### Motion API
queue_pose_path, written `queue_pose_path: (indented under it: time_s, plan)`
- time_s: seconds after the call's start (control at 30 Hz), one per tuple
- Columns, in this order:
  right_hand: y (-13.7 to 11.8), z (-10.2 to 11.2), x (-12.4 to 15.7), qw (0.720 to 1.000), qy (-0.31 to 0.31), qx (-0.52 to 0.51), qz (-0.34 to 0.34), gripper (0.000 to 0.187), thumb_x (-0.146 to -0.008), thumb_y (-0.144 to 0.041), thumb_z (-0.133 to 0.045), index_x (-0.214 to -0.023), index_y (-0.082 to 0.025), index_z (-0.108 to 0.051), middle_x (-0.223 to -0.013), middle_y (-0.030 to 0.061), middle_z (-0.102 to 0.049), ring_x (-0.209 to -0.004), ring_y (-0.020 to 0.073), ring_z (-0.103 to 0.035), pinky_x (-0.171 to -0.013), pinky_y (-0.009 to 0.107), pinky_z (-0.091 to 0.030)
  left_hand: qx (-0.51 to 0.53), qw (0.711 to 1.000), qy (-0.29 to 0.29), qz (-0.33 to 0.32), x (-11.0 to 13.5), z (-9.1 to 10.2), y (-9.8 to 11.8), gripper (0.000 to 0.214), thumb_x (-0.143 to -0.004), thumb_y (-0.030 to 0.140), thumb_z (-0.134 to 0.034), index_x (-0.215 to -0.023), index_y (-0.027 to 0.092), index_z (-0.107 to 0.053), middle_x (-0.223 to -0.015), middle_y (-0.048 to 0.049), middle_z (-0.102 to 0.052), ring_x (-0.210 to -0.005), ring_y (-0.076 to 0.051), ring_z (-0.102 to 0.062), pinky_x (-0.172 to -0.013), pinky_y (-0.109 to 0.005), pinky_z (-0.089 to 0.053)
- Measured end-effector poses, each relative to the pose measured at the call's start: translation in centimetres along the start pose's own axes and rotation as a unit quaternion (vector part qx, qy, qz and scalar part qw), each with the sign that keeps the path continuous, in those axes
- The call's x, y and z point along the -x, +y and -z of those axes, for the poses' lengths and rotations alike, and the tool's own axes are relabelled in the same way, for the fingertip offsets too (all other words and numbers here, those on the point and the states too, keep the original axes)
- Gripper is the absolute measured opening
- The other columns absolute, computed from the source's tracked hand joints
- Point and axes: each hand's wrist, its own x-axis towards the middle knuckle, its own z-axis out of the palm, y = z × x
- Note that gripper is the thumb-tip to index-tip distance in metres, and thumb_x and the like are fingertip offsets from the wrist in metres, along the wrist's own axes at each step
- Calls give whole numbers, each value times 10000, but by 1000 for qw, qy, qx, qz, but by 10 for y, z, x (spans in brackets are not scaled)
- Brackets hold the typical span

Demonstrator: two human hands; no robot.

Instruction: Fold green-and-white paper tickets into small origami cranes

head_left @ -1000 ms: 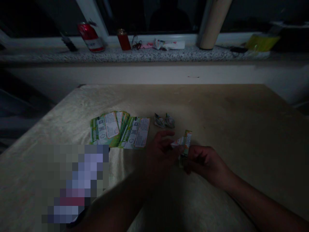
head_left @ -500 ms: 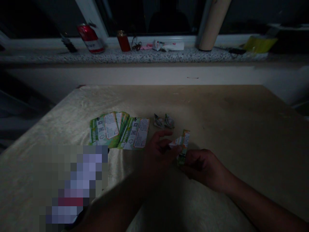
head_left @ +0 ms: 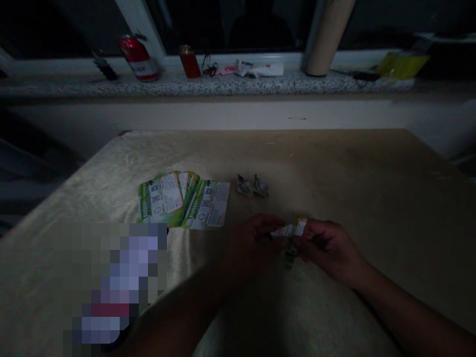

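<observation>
Left hand [head_left: 250, 243] curling inward, grip pinching folded paper slip [head_left: 293, 230] | right hand [head_left: 327, 248] meeting it, grip pinching the slip's other end | both hovering above bench [head_left: 372, 188]

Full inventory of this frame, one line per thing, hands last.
folded green-and-white paper leaflet: 1, green/white, pinched between both hands above the table
flat green-and-white leaflets: a fanned pile, count unclear, on the table left of the hands
small folded paper pieces: 2, green/white, side by side beyond the hands
beige table: 1, fills the foreground
speckled stone windowsill: 1, grey, behind the table
red drink can: 1, sill, left, tilted
small red container: 1, sill
beige cardboard tube: 1, sill, leaning
yellow packet: 1, sill, right
left hand: on leaflet
right hand: on leaflet
</observation>
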Motion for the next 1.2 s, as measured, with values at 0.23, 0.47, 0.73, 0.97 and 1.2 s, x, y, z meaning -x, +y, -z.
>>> queue_pose_path:
  time_s: [0.23, 0.47, 0.73, 0.97, 1.2]
  plan:
    - [-2, 1, -1, 996, -56, 52, 38, 307, -1000, -331, -577, -736, -178, -602, -583, -43, -472, -502, 89, -395, -465, 223, -309, -18, 1000, 11, -6, 1, -3, 6, 248, -756, 210, -773, -998, 182, -727, -1002, -74, -804, -923, -228, -743, -816, -338, -558]
    - [1, 0, 0, 995, -57, 72, 28, 258, -971, -268, -576, -727, -183, -569, -602, -47, -411, -522, 97, -358, -474, 235, -299, -56, 998, 11, 3, -1, -1, 4, 307, -729, 209, -795, -1027, 171, -728, -941, -79, -783, -862, -214, -722, -785, -328, -553]
    - [-2, -4, 0, 986, -30, 136, 94, 358, -941, -197, -573, -636, -211, -388, -580, -73, -295, -501, 79, -285, -466, 239, -232, -92, 995, 4, 29, -3, 8, 13, 385, -721, 256, -833, -1076, 177, -708, -679, 1, -733, -618, -162, -675, -581, -234, -461]
    - [1, -1, -2, 990, -38, 120, 69, 365, -944, -237, -583, -628, -213, -401, -565, -73, -317, -494, 81, -300, -458, 237, -239, -4, 997, -48, 67, -5, 18, 8, 498, -721, 299, -857, -1176, 176, -696, -822, -63, -809, -756, -215, -760, -725, -306, -554]
    - [1, -1, -2, 991, -56, 103, 58, 359, -939, -237, -589, -619, -207, -429, -562, -72, -332, -493, 80, -308, -459, 236, -247, -150, 988, -33, 23, -3, 12, 13, 189, -826, 342, -720, -849, 162, -773, -759, -52, -772, -683, -184, -700, -633, -270, -515]
